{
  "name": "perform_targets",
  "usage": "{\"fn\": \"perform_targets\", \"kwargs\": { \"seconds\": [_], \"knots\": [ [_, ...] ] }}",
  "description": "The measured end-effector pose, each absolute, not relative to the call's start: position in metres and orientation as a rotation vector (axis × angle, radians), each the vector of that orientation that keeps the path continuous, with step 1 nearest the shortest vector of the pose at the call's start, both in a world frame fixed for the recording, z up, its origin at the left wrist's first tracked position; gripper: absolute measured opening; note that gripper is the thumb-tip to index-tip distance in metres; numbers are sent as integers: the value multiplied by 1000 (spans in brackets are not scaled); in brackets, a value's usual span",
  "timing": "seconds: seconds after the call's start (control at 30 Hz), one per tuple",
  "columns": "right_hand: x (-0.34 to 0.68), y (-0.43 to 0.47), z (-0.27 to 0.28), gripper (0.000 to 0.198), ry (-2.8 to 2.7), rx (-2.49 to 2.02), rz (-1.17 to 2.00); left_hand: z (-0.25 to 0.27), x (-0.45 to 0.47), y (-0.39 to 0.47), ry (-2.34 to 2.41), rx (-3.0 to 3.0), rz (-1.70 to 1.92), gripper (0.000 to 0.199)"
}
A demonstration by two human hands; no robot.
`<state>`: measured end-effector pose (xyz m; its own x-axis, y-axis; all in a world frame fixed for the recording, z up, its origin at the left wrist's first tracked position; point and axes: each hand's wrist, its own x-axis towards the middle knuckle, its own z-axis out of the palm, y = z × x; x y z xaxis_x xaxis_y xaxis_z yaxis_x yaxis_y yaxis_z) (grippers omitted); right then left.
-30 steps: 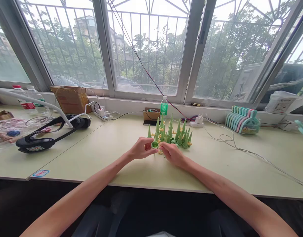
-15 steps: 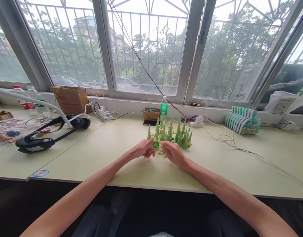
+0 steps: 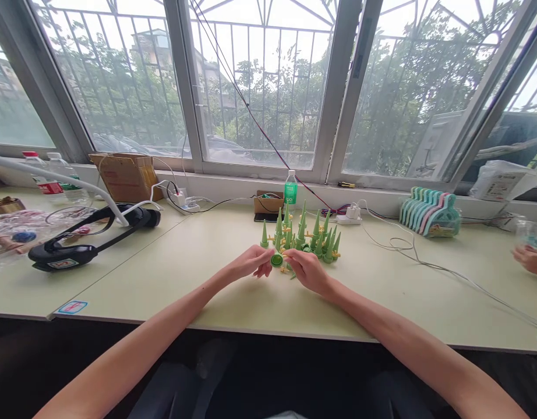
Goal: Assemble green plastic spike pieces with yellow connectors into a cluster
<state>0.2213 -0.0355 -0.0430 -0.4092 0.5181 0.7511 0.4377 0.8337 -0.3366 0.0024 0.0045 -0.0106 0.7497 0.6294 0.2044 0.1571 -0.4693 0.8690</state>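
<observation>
Green cap (image 3: 276,261) is being held between left hand (image 3: 254,262), pinching its left side, and right hand (image 3: 308,269), pinching its right.

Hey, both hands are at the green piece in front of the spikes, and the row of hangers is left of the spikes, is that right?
Not quite: the hangers are to the right of the spikes, as the head view shows. The left hand and right hand are indeed at the green piece in front of the spikes.
</observation>
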Motion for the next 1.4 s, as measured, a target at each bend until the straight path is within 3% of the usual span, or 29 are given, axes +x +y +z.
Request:
{"fn": "perform_targets", "kwargs": {
  "seconds": [0.43,0.83,1.1,1.4],
  "knots": [
    [224,-33,-47,28,-2098,-780,172,-5,2,0,573,2140,694,43],
    [225,-30,-50,27,-2155,-845,165,-12,5,-1,605,2420,803,29],
    [223,-29,-51,29,-2119,-894,175,-13,9,-1,630,2414,904,32],
    [220,-30,-53,30,-2014,-916,122,-12,11,2,673,2042,1071,55]
  ]
}}
